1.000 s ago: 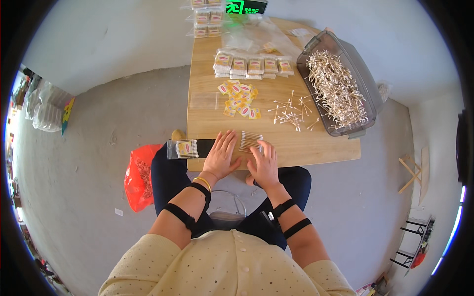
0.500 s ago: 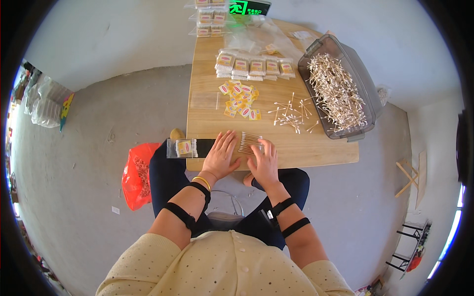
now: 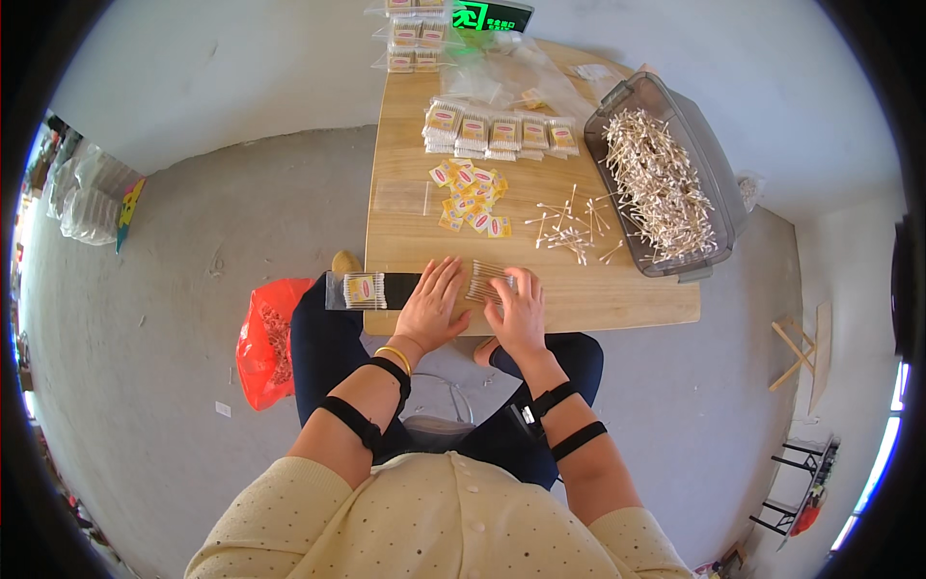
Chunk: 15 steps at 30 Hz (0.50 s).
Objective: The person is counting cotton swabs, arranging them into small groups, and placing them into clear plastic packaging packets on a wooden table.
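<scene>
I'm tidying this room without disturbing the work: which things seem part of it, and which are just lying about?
Seemingly part of it:
- lined-up swabs under the right hand's fingers
- loose swabs
- grey bin
- yellow labels
- swab packets

Probably just about:
- wooden stand
- white floor scrap
- green-lit sign

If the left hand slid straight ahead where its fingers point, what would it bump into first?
Probably the pile of little yellow-and-white cards. The left hand points toward them across the wooden table, though if it lifted a bit, it might pass over them.
</scene>
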{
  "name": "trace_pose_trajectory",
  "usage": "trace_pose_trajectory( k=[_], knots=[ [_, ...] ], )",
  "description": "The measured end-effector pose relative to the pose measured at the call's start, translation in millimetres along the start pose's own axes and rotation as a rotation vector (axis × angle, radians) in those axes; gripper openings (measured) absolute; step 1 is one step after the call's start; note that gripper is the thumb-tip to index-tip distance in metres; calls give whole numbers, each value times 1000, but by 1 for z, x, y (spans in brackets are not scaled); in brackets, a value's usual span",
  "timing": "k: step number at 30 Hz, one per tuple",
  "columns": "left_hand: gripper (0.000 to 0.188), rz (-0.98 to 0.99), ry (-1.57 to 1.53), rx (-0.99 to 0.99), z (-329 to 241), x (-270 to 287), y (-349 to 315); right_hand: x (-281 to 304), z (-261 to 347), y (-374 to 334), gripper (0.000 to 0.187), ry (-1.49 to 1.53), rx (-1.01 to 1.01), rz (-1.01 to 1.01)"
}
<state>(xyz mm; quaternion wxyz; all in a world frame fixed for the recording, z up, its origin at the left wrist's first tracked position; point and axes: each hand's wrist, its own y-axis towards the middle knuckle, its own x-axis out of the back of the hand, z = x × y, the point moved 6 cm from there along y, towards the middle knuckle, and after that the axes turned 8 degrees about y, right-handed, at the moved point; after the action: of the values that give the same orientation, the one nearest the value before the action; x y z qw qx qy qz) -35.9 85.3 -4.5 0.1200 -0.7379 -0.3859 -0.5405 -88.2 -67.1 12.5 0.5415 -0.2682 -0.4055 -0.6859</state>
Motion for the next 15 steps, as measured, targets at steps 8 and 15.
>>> trace_pose_trajectory(
  k=[8, 15],
  knots=[
    [69, 5, 30, -2, 1, -1, -1, 1, -3, 14, 32, -7, 24, -47],
    [68, 2, 39, -1, 1, -1, -1, -5, -6, 17, 30, -33, 3, -8]
  ],
)
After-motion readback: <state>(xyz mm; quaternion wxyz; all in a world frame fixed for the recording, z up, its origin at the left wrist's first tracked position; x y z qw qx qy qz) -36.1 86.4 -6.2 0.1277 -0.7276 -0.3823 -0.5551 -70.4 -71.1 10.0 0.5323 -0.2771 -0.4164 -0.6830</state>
